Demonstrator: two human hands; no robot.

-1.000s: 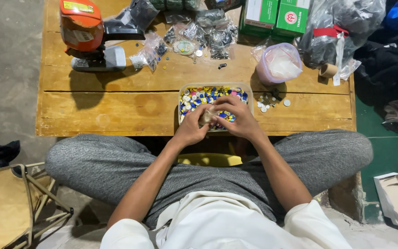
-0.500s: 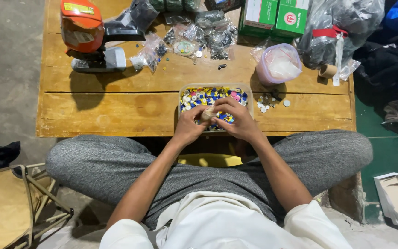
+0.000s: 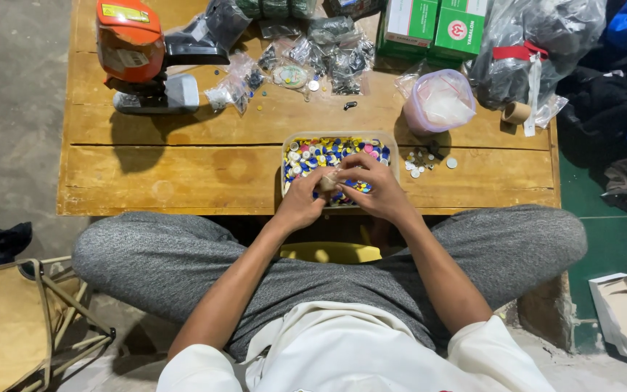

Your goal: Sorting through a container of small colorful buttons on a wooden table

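Observation:
A clear plastic tub [image 3: 393, 147] full of small coloured caps, blue, yellow, white and pink, stands at the near edge of a low wooden table [image 3: 183, 170]. Both hands meet over the tub. My left hand [image 3: 300, 199] and my right hand [image 3: 373, 186] pinch a small beige piece [image 3: 328, 181] between their fingertips. What the piece is cannot be made out. My crossed legs in grey trousers lie just under the table's edge.
An orange and grey machine [image 3: 139, 54] stands at the table's back left. Small plastic bags of parts [image 3: 313, 47], green boxes [image 3: 437, 25], a pink-lidded container [image 3: 440, 101], loose caps [image 3: 422, 160] and a tape roll [image 3: 515, 112] lie behind. A folding stool [image 3: 16, 319] stands left.
Both hands have stayed over the tub, with only small finger movements around the beige piece.

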